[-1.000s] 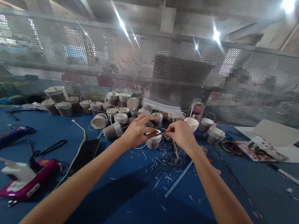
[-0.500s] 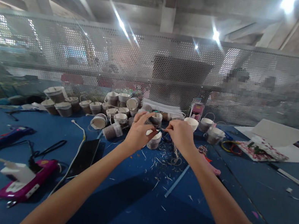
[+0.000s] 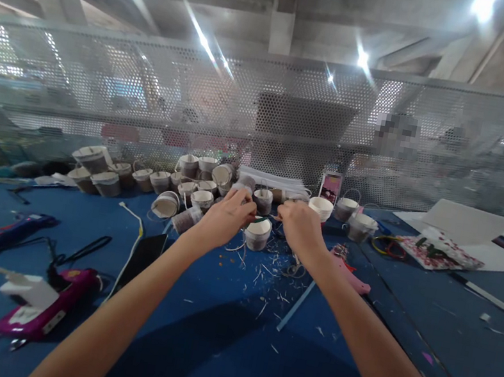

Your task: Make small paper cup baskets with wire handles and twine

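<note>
A small pale cup-shaped pot with a grey-brown wrap [image 3: 256, 238] stands upright on the blue table between my hands. My left hand [image 3: 230, 216] is closed in a pinch at the pot's far left rim, and a thin dark green piece [image 3: 259, 219] shows at its fingertips. My right hand [image 3: 300, 224] is pinched shut just right of the pot. Whatever its fingers hold is too small to make out. Thin pale strands [image 3: 235, 252] lie at the pot's left side.
Several wrapped pots [image 3: 165, 204] crowd the back left; stacked white cups [image 3: 320, 208] stand behind my right hand. Scraps [image 3: 274, 270] and a translucent stick [image 3: 297, 307] lie in front. Left are a phone [image 3: 142, 260], a purple power strip [image 3: 50, 309] and cables; right, a pink-handled tool [image 3: 353, 276].
My left hand has turned over, its raised fingers now folded down, and has shifted slightly left. My right hand stays nearly in place. More of the pot shows between them.
</note>
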`<state>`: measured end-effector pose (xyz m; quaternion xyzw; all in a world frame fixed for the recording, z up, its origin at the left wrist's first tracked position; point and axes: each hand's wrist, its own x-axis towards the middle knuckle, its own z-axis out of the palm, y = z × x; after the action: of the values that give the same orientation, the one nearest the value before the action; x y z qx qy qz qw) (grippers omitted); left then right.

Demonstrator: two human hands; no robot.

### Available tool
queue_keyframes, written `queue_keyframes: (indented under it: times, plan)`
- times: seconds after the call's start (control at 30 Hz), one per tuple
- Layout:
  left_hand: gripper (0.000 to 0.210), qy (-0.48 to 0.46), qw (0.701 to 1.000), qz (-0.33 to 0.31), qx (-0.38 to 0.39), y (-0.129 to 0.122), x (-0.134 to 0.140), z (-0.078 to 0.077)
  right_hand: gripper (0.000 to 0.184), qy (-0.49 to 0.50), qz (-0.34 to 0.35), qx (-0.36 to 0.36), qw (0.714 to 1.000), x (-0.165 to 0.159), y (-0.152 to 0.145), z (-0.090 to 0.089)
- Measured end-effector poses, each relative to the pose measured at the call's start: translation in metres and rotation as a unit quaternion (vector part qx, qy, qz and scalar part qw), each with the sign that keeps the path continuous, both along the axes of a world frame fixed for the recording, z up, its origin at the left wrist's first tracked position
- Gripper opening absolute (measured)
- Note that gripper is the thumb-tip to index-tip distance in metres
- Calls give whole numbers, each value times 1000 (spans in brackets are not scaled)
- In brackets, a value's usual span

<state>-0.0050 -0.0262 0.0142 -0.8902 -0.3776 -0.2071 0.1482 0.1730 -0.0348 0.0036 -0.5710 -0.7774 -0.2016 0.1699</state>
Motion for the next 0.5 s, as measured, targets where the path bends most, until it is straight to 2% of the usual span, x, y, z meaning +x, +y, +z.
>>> queue_keyframes:
  times: [0.1,0.17,0.27,0.37,0.5]
  plan:
    - [18,-32,999,-38,17,5,-4,3,20,-8,51,4,999,2,2,-1]
    - [18,-61,996,-61,-9,9,-5,2,20,-2,101,2,995,5,4,-2]
    - [17,-91,987,-99,-93,13,-6,1,23,8,200,-8,980,11,7,0]
    - [16,-82,969,-135,-191,15,-7,-1,26,30,273,-48,960,17,10,5]
    - [15,-85,948,-177,-252,19,-6,-9,21,132,340,-125,923,23,11,9]
